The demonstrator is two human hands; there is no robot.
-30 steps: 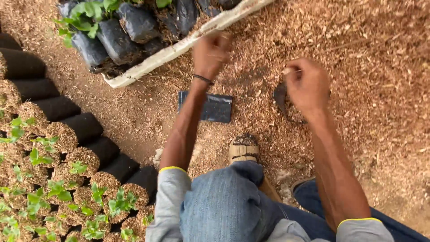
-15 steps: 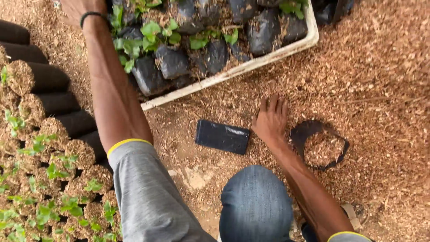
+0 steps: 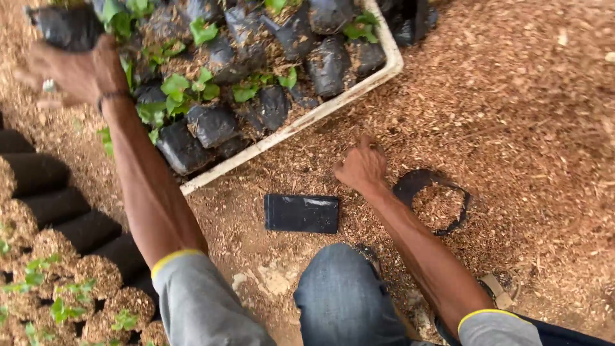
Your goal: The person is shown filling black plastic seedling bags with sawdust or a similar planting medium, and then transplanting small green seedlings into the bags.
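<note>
My left hand [image 3: 70, 70] reaches out over the left end of a white crate [image 3: 288, 128], blurred, with its fingers spread and nothing in it. It is close to a black seedling bag [image 3: 64, 25] at the crate's corner. The crate is packed with several black bags of soil [image 3: 211, 125], some with green seedlings [image 3: 176, 86]. My right hand [image 3: 362, 166] rests as a loose fist on the sawdust ground, just below the crate's rim. A flat black rectangular object [image 3: 301, 213] lies to its left, and an empty black bag opened into a ring [image 3: 435, 198] lies to its right.
Rows of filled black bags [image 3: 38, 173], some with small seedlings [image 3: 64, 307], run along the left edge. My knee in blue jeans [image 3: 339, 295] is at the bottom centre, a sandal [image 3: 496, 288] beside it. Sawdust covers the ground all around.
My left arm has swung down and left towards the crate's corner. My right hand has gone from flat with spread fingers to a curled fist on the ground.
</note>
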